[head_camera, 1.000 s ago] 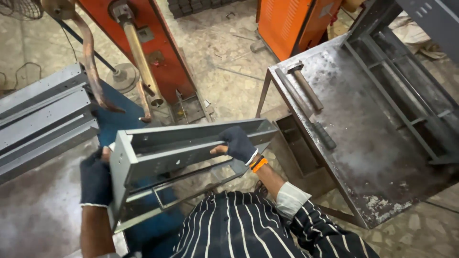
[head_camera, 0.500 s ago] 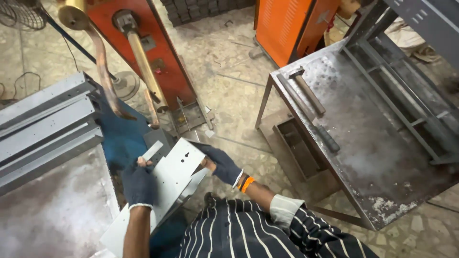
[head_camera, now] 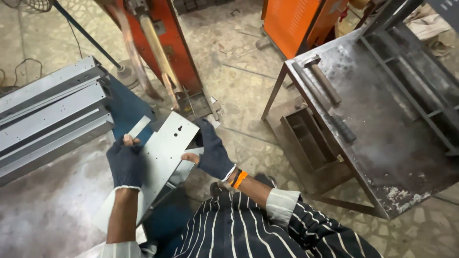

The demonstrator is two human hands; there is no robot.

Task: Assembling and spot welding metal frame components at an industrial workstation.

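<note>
One grey sheet-metal panel (head_camera: 160, 157), centre-left of frame, tilted, upper corner near red machine base (head_camera: 172, 43). Left hand (head_camera: 125, 162) closed on left edge; right hand (head_camera: 213, 155) closed on right edge; two dark gloves. Stacked grey channels (head_camera: 48, 114) at left. Steel counter (head_camera: 382, 143) at right, well apart; open floor (head_camera: 239, 81) between.
</note>
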